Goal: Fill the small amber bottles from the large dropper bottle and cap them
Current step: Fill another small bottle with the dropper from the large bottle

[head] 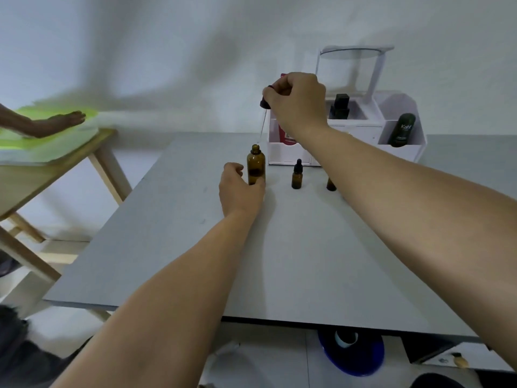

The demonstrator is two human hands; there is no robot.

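The large amber bottle (255, 166) stands open on the grey table (179, 225), and my left hand (240, 189) grips its lower part. My right hand (296, 98) holds the black dropper cap (265, 103) above the bottle, with the glass pipette (263, 126) hanging down, its tip just over the bottle's mouth. A small amber bottle with a black dropper cap (297, 176) stands to the right. A second small amber bottle (331, 184) is mostly hidden behind my right forearm.
A white cosmetics organiser (363, 127) with a clear raised lid stands at the back right; it holds a red tube, black bottles and a dark bottle (402, 130). At the left stands a wooden table (56, 163) with a green cloth and another person's arm (42, 126).
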